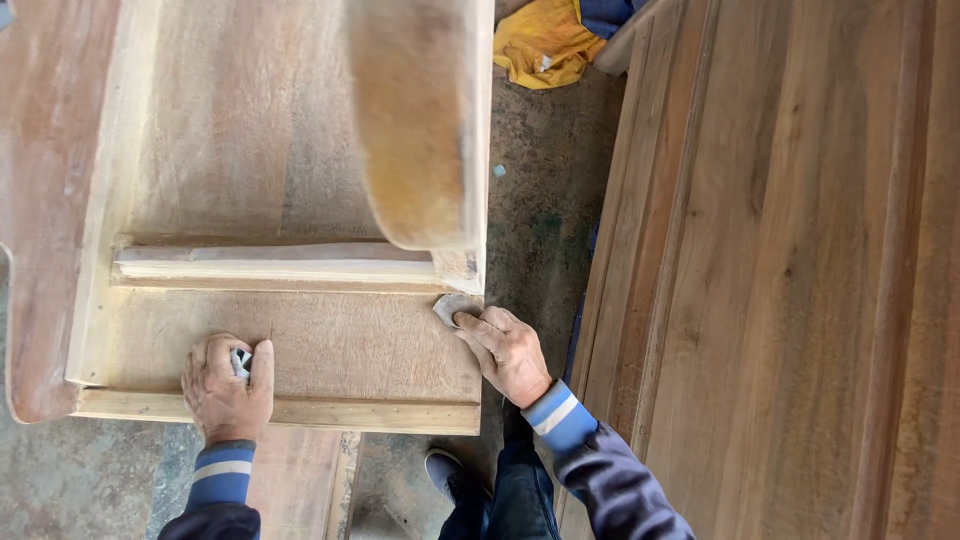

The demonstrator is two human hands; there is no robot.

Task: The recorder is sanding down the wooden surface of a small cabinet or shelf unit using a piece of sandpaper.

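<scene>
One small grey piece of sandpaper point(450, 307) lies pressed flat on the front panel of an unfinished wooden furniture piece point(330, 345), at the panel's upper right corner, just below the end of the single horizontal rail point(275, 265) that crosses the piece. The right hand point(508, 352) bears down on it with fingers extended, fingertips on the paper and nothing clasped. The left hand point(228, 385) rests on the same panel toward its lower left, fingers curled shut around one small grey-and-white object point(240, 360) that I cannot identify. The two hands sit well apart, one near each end of the panel.

Above the rail, one rounded wooden arm point(420, 120) of the furniture piece rises toward the camera at its right side, and a second curved side board point(40, 220) runs along its left edge. Right of the furniture piece, across a strip of concrete floor point(540, 220), stands one large stack of brown wooden boards point(790, 270). One crumpled yellow cloth point(545, 42) lies on the floor beyond the furniture piece's upper right corner. One dark shoe point(452, 472) shows below its lower right corner.
</scene>
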